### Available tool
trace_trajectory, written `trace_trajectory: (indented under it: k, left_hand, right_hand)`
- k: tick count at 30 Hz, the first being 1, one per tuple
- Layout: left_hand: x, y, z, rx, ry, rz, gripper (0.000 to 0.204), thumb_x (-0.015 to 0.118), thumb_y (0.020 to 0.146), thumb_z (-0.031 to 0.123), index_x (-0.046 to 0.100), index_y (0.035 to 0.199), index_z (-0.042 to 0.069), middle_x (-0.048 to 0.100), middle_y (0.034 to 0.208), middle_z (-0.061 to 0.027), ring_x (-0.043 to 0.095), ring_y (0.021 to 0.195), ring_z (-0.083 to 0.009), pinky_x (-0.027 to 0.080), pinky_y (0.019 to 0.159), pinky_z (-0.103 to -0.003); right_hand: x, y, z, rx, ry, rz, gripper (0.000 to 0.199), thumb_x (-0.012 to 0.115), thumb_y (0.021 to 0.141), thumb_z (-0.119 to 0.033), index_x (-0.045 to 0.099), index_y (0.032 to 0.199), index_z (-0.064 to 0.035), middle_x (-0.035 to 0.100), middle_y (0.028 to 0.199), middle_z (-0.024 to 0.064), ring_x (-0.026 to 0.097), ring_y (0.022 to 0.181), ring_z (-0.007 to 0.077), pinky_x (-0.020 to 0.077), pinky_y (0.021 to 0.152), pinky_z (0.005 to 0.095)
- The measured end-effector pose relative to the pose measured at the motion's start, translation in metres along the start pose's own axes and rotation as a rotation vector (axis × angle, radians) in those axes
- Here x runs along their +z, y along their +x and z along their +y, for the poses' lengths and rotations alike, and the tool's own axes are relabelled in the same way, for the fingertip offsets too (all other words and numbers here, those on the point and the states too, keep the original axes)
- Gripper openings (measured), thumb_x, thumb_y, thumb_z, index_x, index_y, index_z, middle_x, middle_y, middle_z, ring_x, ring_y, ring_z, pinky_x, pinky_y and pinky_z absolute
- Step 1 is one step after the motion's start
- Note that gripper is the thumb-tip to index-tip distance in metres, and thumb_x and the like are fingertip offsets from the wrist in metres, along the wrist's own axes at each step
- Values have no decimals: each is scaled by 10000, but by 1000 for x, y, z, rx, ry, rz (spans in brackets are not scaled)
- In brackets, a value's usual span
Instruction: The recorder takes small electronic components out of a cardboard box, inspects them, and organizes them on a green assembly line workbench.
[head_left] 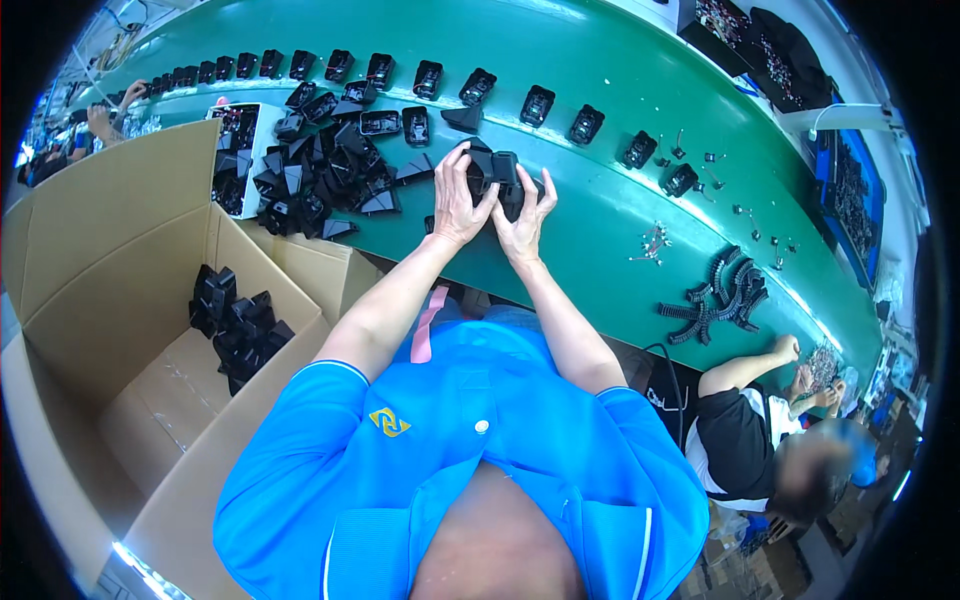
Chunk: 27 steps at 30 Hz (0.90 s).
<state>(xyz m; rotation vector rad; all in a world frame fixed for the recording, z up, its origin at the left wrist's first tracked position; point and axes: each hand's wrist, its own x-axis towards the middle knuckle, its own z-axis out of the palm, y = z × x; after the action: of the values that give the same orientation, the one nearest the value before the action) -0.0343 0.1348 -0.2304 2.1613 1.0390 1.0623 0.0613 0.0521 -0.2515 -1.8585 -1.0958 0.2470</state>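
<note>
Housings (537, 105), black and open-topped, are forming a long curving row across the green desk (590, 225), and on our side of that row we are grasping a black plastic part (506, 170). Our left hand (460, 205) is gripping it from the left, fingers bending over its far side, while our right hand (522, 225) is clasping it from the right; both thumbs are pointing inward. We are holding it above the desk edge nearest us, and we cannot tell whether it is one piece or two.

To our left, a heap of black parts (345, 160) is lying just beside a white box (266, 130), which is holding more parts. Nearer us, a big cardboard box (110, 225) is standing open, with black pieces (235, 325) gathering in it against one side. To our right, small wired components (652, 243) are lying in a loose cluster, and ribbed black strips (735, 290) are curving over one another nearer the edge. Beyond those strips, a co-worker (740, 440) in black and white is reaching over the desk.
</note>
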Motion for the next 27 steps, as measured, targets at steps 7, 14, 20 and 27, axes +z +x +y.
trace_trajectory:
  k: [7,14,20,27]
  left_hand:
    - [-23,1,-1,-21,71,-6,592,658,825,196,411,1337,30,341,1490,-181,378,1317,-384,313,1112,-466]
    - [-45,3,-12,-20,174,3,519,632,846,163,456,1317,35,426,1433,-159,428,1273,-357,328,1101,-458]
    - [-38,39,-26,-4,134,-16,425,613,862,149,524,1265,51,546,1319,-115,490,1196,-323,353,1071,-443]
    - [-14,93,-49,14,336,-61,281,597,887,197,627,1141,81,637,1108,-84,537,1067,-289,408,969,-420]
  right_hand:
    - [-13,6,11,-36,56,-6,726,755,821,-237,416,1452,-116,262,1482,206,350,1302,403,284,1121,477]
    - [-22,10,37,13,70,-20,665,691,876,-268,408,1458,-115,310,1463,198,365,1296,380,275,1119,477]
    - [-28,18,29,46,4,-3,602,645,908,-284,426,1444,-118,396,1404,169,404,1251,351,315,1069,438]
    - [-31,83,6,-99,-254,-43,483,649,878,-254,535,1327,-117,537,1221,99,485,1103,298,377,943,392]
